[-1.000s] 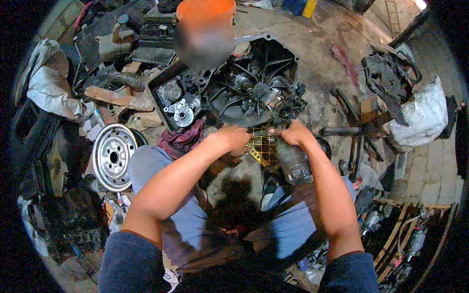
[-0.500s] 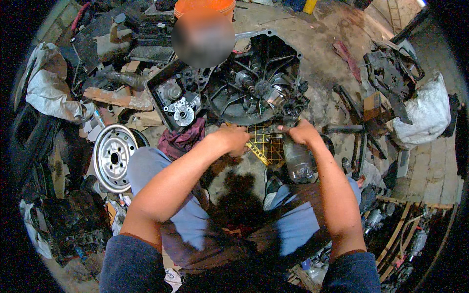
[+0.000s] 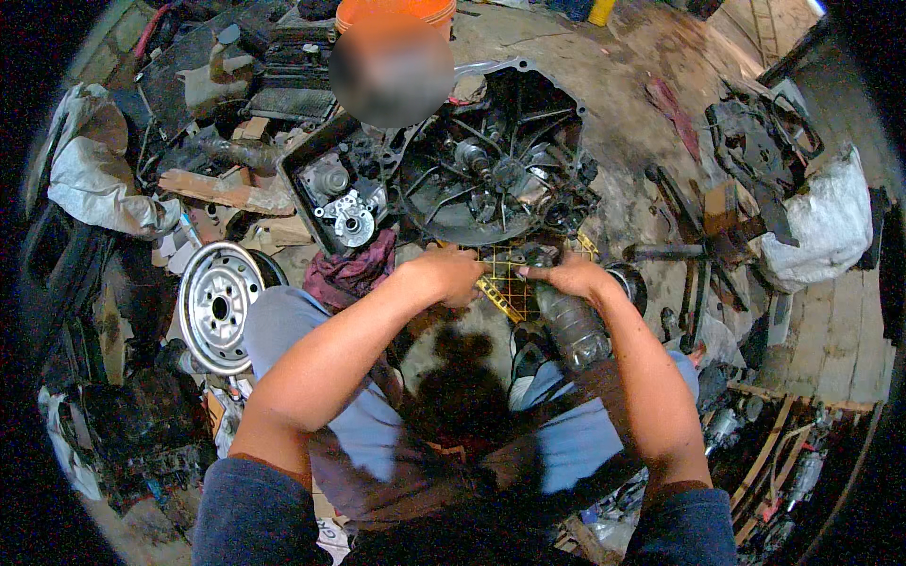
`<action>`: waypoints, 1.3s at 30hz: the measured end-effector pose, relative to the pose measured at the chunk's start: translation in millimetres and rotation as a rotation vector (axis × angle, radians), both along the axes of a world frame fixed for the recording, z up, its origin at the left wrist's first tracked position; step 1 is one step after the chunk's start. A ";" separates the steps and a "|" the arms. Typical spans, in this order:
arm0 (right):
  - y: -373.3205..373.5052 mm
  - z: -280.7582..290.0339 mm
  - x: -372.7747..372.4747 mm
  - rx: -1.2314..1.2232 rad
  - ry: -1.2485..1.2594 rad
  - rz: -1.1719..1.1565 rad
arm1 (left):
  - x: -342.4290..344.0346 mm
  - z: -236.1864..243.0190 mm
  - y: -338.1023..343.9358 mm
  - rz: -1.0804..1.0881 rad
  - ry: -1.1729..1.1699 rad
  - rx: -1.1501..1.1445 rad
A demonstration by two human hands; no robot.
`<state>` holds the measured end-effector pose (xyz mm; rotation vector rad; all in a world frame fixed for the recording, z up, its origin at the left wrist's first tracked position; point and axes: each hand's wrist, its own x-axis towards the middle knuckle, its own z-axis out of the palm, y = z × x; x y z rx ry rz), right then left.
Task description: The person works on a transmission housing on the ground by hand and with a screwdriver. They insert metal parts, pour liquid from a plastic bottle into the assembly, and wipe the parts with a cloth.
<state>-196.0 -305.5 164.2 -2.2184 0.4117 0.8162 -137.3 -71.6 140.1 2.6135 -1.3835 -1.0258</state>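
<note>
In front of me stands a large dark gearbox housing [image 3: 444, 203], its open bell side up, with a shaft and ribs inside. A yellow plastic crate [image 3: 505, 278] with a grid wall shows below its near edge. My left hand [image 3: 448, 275] is closed at the crate's rim, fingers curled, some hidden from view. My right hand [image 3: 574, 275] is closed over the upper part of a clear plastic bottle [image 3: 578, 330], which leans with its base towards me. The bottle's neck is mostly covered by the hand.
A silver wheel rim [image 3: 222, 307] leans by my left knee, beside a dark red cloth [image 3: 351, 274]. An orange bucket [image 3: 401, 14] stands at the back. A dark metal stand [image 3: 694, 250] and a white sack [image 3: 816, 222] are at the right. Wood scraps [image 3: 226, 191] lie left.
My right hand has shifted left and slightly down. The bottle has tilted, its base swinging slightly to the right. A further bit of yellow crate rim shows behind the hand. My left hand stays put.
</note>
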 end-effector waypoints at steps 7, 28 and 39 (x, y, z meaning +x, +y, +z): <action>7.2 -10.4 -2.0 0.047 0.026 -0.029 | 4.4 -6.2 4.4 0.012 0.031 -0.023; -16.2 -46.0 -7.2 0.095 -0.109 -0.188 | 14.3 -1.7 8.3 0.082 0.025 0.011; -0.7 -1.3 0.3 0.150 -0.068 -0.244 | 19.1 -16.7 11.0 0.034 0.018 -0.014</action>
